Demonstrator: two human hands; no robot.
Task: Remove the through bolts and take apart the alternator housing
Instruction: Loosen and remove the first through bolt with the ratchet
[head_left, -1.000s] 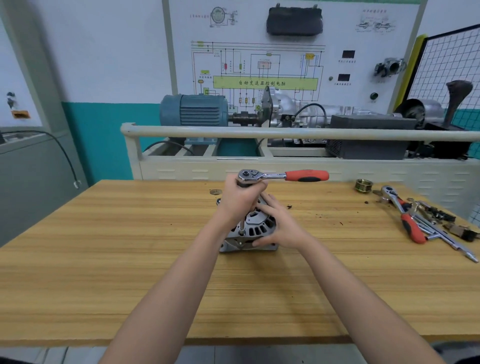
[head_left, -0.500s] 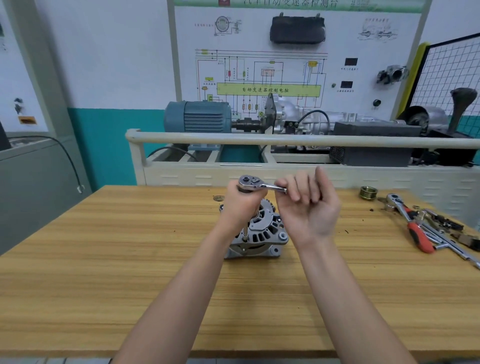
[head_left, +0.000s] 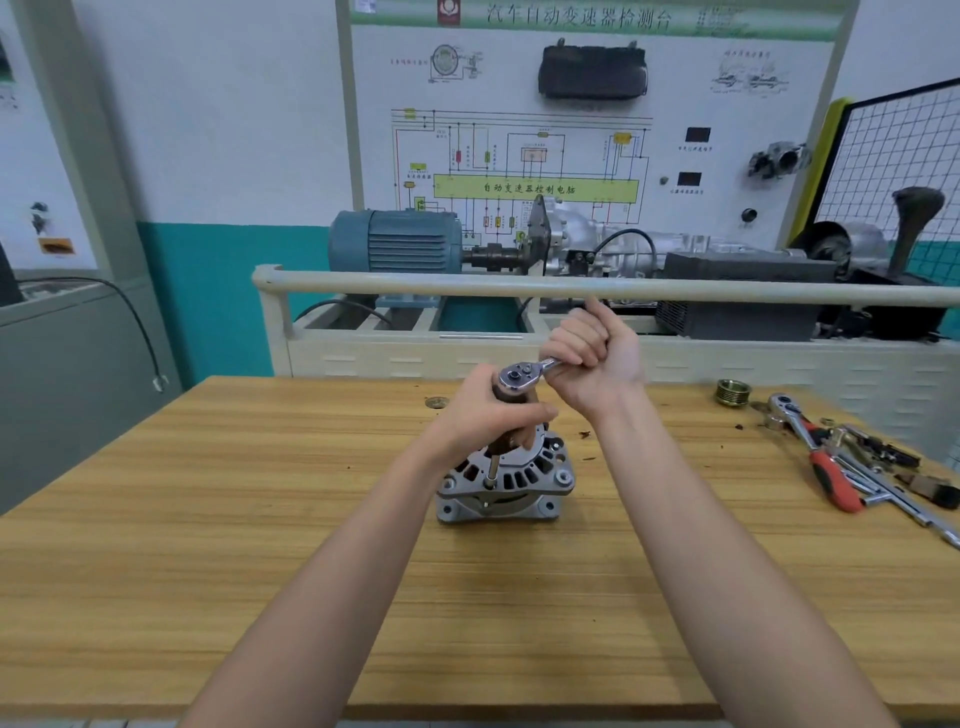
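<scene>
A silver alternator (head_left: 506, 486) stands on the wooden workbench (head_left: 208, 519), its slotted housing facing up. A ratchet wrench (head_left: 522, 375) with a long extension bar reaches down to a bolt at the housing's near rim. My left hand (head_left: 491, 415) grips the extension just under the ratchet head. My right hand (head_left: 589, 358) is wrapped round the ratchet's handle, hiding its red grip, and sits behind and right of the head.
At the right of the bench lie a second red-handled ratchet (head_left: 815, 457), loose sockets and bars (head_left: 883, 478), and a brass pulley (head_left: 731, 393). A small washer (head_left: 435, 401) lies behind the alternator. A rail and training rig (head_left: 519, 291) stand beyond the bench's far edge.
My right hand left the alternator body, took hold of the ratchet handle and swung it from pointing right toward the far side. My left hand stayed on the extension.
</scene>
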